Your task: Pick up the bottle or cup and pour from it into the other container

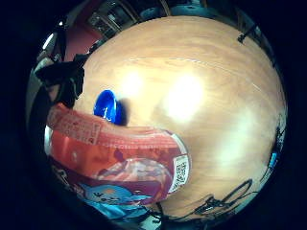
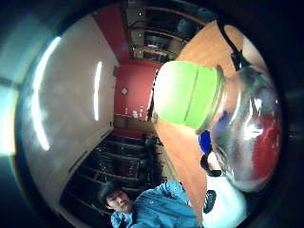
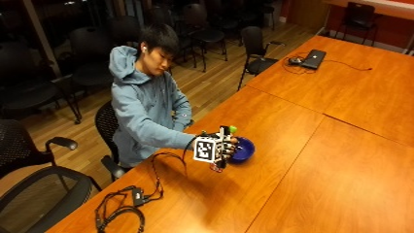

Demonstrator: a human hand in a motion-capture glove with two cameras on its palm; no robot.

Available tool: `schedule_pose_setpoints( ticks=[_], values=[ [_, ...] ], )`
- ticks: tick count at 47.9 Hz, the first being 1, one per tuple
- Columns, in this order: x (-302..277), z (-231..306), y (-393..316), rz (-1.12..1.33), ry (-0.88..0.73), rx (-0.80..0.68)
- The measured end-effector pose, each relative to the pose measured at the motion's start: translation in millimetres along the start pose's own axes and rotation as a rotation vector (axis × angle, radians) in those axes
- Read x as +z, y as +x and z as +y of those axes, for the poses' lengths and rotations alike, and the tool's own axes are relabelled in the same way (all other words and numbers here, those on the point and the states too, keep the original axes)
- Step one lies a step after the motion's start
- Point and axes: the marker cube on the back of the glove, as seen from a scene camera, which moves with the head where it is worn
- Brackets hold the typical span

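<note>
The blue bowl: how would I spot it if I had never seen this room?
Find the long wooden table and the seated person's gloved right hand holding a green-capped bottle. The blue bowl sits on the table just beyond that hand, the only round, deep-blue thing there.

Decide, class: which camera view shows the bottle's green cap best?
The thumb side palm view: the green cap fills its middle, on the clear bottle. The outside view shows only a green speck above the gloved hand. The little finger view shows just the label.
</note>
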Motion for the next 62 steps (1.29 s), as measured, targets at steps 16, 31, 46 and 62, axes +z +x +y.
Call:
schedule_pose_setpoints(
  ticks=[16, 31, 46, 62],
  values=[
    [9.8, -4.6, -3.3, -0.064, 0.023, -0.01],
    [30.8, -3.3, -13.0, 0.126, -0.064, -0.031],
    [57.2, -10.4, -30.9, 0.475, -0.148, -0.068],
    [30.0, -38.5, -53.3, 0.803, -0.264, -0.041]
  ],
)
